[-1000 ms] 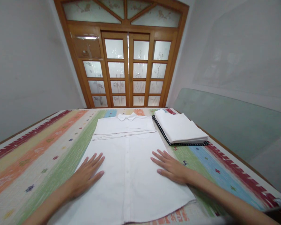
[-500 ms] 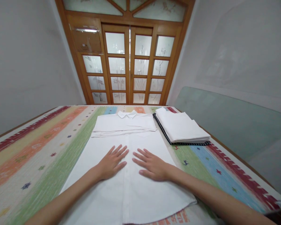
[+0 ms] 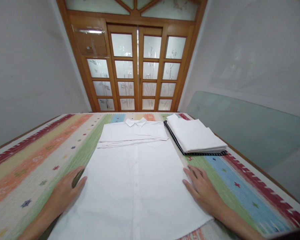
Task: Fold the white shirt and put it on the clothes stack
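Observation:
A white button-up shirt (image 3: pixel 120 176) lies spread out in front of me, its collar at the far end and its button strip running down the middle. Its sleeves (image 3: pixel 132 139) are folded across the upper part. At the shirt's left edge is my left hand (image 3: pixel 68 186), thumb apart from the curved fingers, nothing visible in it. My right hand (image 3: pixel 202 190) is at the opposite edge, fingers apart and thumb tip over the white cloth. Whether the fingertips press on the fabric, I cannot tell.
To the right of the collar lies a stack of folded white clothes (image 3: pixel 197 136), with a black, white-edged piece at the bottom. A striped multicoloured cloth (image 3: pixel 52 146) covers the table. Walls flank both sides, and a wooden glass-paned door (image 3: pixel 137 66) stands beyond.
Both hands have moved apart from the middle of the shirt, the left one to the left edge and the right one to the right edge. The shirt's front shows uncovered between them.

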Tool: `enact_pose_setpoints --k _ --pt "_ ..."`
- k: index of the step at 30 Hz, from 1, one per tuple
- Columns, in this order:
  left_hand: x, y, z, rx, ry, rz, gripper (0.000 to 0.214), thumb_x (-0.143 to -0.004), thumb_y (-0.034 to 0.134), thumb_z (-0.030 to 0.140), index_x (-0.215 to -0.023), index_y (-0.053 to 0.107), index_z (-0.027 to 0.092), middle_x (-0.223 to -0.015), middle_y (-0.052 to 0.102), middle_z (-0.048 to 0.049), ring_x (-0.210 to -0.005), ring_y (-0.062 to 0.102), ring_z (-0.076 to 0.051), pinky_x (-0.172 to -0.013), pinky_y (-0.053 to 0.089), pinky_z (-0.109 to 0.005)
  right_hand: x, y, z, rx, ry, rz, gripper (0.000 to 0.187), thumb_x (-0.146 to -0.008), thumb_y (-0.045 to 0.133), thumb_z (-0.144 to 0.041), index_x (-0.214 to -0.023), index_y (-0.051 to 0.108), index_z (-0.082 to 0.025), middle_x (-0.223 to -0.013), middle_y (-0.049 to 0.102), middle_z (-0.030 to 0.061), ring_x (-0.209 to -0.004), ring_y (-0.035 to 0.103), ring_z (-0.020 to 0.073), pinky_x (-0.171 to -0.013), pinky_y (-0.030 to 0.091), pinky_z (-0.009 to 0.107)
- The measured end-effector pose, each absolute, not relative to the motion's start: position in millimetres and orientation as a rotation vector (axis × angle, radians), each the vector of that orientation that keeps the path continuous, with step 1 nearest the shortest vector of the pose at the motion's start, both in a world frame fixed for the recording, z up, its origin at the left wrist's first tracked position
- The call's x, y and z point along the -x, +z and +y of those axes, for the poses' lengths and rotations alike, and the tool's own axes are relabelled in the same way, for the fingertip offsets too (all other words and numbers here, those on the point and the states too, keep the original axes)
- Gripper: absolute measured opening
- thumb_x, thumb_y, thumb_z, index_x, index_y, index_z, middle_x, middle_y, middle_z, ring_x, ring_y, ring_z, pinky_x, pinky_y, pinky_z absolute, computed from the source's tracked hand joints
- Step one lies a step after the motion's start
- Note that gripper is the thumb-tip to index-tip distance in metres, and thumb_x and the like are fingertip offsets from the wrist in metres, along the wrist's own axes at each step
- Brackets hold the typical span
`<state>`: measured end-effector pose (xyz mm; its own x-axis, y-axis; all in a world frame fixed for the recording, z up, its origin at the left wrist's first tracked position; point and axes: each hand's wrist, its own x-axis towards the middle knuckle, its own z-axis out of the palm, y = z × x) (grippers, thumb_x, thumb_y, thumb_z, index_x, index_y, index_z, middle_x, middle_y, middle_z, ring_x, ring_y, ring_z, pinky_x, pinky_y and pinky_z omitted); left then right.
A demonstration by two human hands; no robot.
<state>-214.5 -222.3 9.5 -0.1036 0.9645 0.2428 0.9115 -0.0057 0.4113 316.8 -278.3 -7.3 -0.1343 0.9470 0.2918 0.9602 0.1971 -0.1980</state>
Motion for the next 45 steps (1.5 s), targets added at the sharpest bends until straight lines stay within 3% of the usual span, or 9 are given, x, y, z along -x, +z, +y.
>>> enact_pose_setpoints --k 5,9,16,22,28,31,35,40,45 --pt "208.3 35.7 -223.8 -1.575 0.869 1.928 0.068 -0.07 0.059 0.057 -0.124 0.051 0.017 -0.104 0.072 -0.0103 -0.084 0.071 -0.027 -0.073 0.057 -0.037 -309.9 7.3 -266.3 1.755 0.085 -1.995 0.039 -0.089 0.042 -0.041 -0.114 0.057 -0.015 -0.102 0.063 0.0143 -0.095 0.059 0.0286 -0.089 0.046 0.045" --pt "198.5 37.8 -218.9 -1.426 0.836 1.849 0.082 -0.071 0.061 0.055 -0.137 0.034 0.015 -0.089 0.073 -0.0084 -0.067 0.07 -0.026 -0.057 0.055 -0.037 -311.0 12.7 -252.9 1.75 0.348 -1.976 0.034 -0.086 0.041 -0.036 -0.112 0.052 -0.016 -0.07 0.058 0.0023 -0.065 0.058 0.0216 -0.067 0.047 0.034" --pt "185.6 27.4 -228.6 -1.904 0.782 1.924 0.047 -0.078 0.046 0.051 -0.112 0.06 0.022 -0.11 0.071 -0.007 -0.101 0.067 -0.028 -0.089 0.052 -0.039 -331.9 20.0 -245.2 1.779 0.337 -2.0 0.022 -0.081 0.042 -0.031 -0.094 0.055 -0.02 -0.055 0.052 -0.0026 -0.054 0.054 0.0201 -0.057 0.038 0.029" --pt "184.5 31.8 -238.7 -1.918 0.637 2.045 0.053 -0.082 0.041 0.051 -0.122 0.055 0.02 -0.096 0.073 -0.0069 -0.089 0.07 -0.027 -0.081 0.053 -0.036 -318.2 25.4 -257.9 1.806 0.545 -1.954 0.036 -0.091 0.036 -0.051 -0.083 0.056 -0.021 -0.066 0.063 0.0023 -0.065 0.06 0.0215 -0.063 0.041 0.031" --pt "179.2 41.5 -241.7 -1.909 0.519 2.113 0.044 -0.088 0.032 0.043 -0.117 0.055 0.019 -0.062 0.066 -0.0011 -0.065 0.068 -0.026 -0.066 0.049 -0.033 -320.9 18.9 -249.7 1.778 0.671 -1.876 0.026 -0.08 0.048 -0.045 -0.091 0.048 -0.021 -0.058 0.058 -0.0027 -0.056 0.056 0.0193 -0.054 0.037 0.029" --pt "166.4 39.3 -246.8 -1.945 0.341 2.166 0.034 -0.091 0.028 0.033 -0.103 0.057 0.02 -0.071 0.07 -0.0052 -0.071 0.069 -0.025 -0.066 0.047 -0.032 -331.9 16.7 -245.4 1.84 0.642 -1.803 0.022 -0.077 0.047 -0.038 -0.092 0.043 -0.022 -0.053 0.053 -0.0053 -0.052 0.053 0.0188 -0.052 0.036 0.029" --pt "154.1 33.6 -256.1 -1.999 0.076 2.263 0.034 -0.096 0.025 0.026 -0.11 0.054 0.018 -0.079 0.072 -0.0095 -0.075 0.07 -0.025 -0.065 0.045 -0.031 -341.1 18.2 -249.4 1.941 0.566 -1.82 0.019 -0.078 0.048 -0.033 -0.091 0.041 -0.022 -0.051 0.049 -0.0068 -0.051 0.052 0.0183 -0.053 0.035 0.028" --pt "154.4 49.4 -257.7 -2.117 -0.156 2.343 0.033 -0.096 0.03 0.029 -0.104 0.06 0.018 -0.087 0.071 -0.0116 -0.08 0.069 -0.028 -0.066 0.048 -0.036 -337.3 32.4 -252.5 2.081 0.19 -2.058 0.022 -0.08 0.056 -0.03 -0.098 0.051 -0.019 -0.067 0.06 0.0007 -0.064 0.059 0.0208 -0.06 0.038 0.028" --pt "111.5 72.7 -223.0 -2.629 0.256 1.935 0.029 -0.091 0.044 0.032 -0.106 0.063 0.016 -0.108 0.067 -0.0113 -0.105 0.062 -0.025 -0.094 0.047 -0.038 -284.3 53.2 -216.5 1.682 -0.125 -2.348 0.022 -0.088 0.054 -0.032 -0.101 0.062 -0.016 -0.099 0.065 0.0124 -0.094 0.062 0.0271 -0.082 0.047 0.038"
